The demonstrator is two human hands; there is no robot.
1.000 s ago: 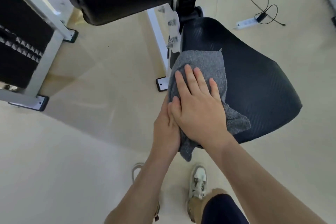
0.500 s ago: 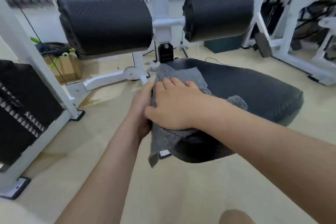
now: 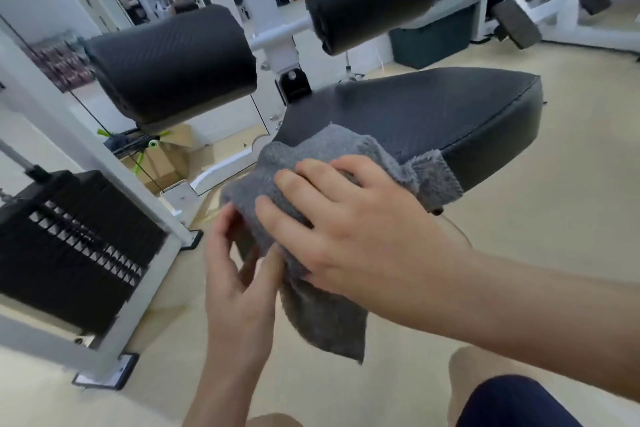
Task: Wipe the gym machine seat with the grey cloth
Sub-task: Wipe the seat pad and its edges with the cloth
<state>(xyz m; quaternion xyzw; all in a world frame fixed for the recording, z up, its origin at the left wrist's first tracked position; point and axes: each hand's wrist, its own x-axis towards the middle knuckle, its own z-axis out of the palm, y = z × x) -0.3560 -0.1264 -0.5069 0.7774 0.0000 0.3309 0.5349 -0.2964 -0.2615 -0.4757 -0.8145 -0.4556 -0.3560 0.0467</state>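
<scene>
- Both hands are used: the right hand (image 3: 349,222) is spread flat on the grey cloth (image 3: 332,163), so it's pressed onto the seat (image 3: 433,111) near edge.
- The cloth's hanging edge is pinched by the left hand (image 3: 239,263), probably so it's kept from bunching.

Both arms are showing bare all the way up from wrist to where the frame cuts them off, so no sleeves are coming into view at all. The left hand (image 3: 239,274) and right hand (image 3: 349,229) aren't wearing anything either: no gloves, no rings, no watch or band on either wrist as far as I can see. Down in the bottom right corner, dark navy shorts (image 3: 512,402) are peeking in, plain fabric with no logo or stripe visible, with a bare knee (image 3: 481,367) sticking out just above the hem.
</scene>
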